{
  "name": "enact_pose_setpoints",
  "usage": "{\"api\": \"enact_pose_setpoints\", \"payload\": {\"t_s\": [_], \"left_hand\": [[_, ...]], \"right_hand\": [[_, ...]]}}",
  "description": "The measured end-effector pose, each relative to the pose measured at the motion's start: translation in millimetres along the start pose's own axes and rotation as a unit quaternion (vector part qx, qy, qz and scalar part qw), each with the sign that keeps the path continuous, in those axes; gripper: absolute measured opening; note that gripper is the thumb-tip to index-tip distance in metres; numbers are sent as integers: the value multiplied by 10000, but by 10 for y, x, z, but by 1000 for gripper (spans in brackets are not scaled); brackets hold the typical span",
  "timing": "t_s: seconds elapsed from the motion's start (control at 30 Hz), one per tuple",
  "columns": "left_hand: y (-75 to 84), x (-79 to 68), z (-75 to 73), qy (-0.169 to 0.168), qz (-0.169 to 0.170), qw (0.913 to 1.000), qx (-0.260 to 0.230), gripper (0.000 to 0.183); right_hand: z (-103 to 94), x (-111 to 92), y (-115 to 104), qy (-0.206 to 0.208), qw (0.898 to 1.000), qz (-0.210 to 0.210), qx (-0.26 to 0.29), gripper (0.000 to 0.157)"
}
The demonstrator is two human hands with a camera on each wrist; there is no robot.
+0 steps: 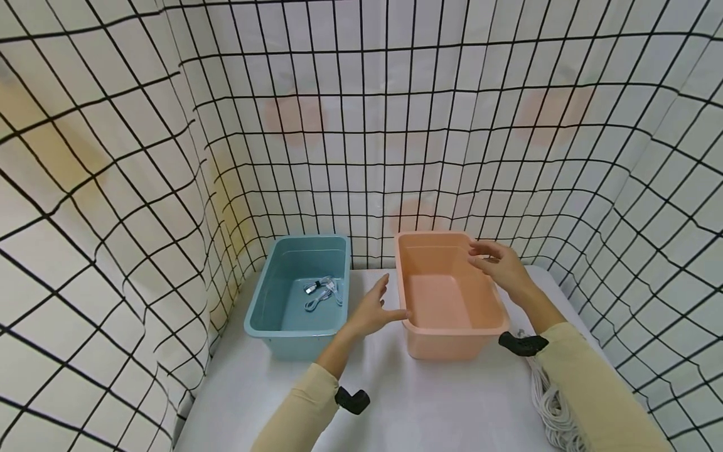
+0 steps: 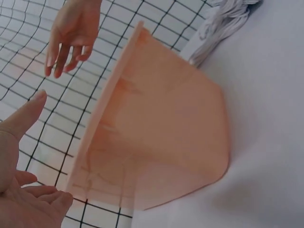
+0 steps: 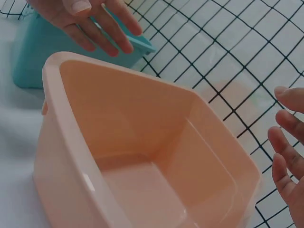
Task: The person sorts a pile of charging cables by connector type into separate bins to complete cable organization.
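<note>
An orange bin (image 1: 446,345) stands on the white table, and nothing lies inside it in the head view. My left hand (image 1: 369,312) is by its left rim, thumb and fingers spread and holding nothing. Over the right rim hovers my right hand (image 1: 503,269), its fingers relaxed with nothing between them; the right wrist view shows those fingers (image 3: 287,142) apart from the bin. To the left stands a blue bin (image 1: 296,347) with white charging cables (image 1: 323,294) on its floor.
A bundle of white rope (image 1: 553,402) lies on the table (image 1: 429,408) at the right, partly hidden under my right forearm. Black grid netting (image 1: 384,144) in front of white sheets walls in the back and both sides.
</note>
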State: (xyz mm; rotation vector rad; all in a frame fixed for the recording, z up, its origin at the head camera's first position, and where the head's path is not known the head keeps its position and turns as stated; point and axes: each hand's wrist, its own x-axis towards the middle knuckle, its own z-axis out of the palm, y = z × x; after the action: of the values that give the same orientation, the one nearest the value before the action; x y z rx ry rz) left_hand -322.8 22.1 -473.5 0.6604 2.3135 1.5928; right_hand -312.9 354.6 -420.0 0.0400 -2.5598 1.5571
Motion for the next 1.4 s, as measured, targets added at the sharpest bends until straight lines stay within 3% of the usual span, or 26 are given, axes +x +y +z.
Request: {"api": "enact_pose_setpoints", "payload": {"t_s": [0.17,0.3,0.57,0.87,1.13,1.4], "left_hand": [[-38,-14,189,115,-382,9992,-44,117],[-73,-33,309,139,-460,9988,-121,120],[-193,-37,490,35,-87,9980,-622,122],[-262,-63,537,76,-198,9946,-1018,122],[-286,-57,537,15,-27,9947,-1026,122],[-283,-61,531,-24,77,9936,-1129,122]], "right_hand": [[-73,-85,104,61,9999,106,-82,63],[-144,-167,178,58,9998,112,-154,66],[-291,-376,315,275,9991,-92,-320,60],[-502,-556,562,511,9981,-328,88,50],[-656,-758,692,692,9974,-155,-143,50],[-664,-927,871,648,9972,71,-367,53]]}}
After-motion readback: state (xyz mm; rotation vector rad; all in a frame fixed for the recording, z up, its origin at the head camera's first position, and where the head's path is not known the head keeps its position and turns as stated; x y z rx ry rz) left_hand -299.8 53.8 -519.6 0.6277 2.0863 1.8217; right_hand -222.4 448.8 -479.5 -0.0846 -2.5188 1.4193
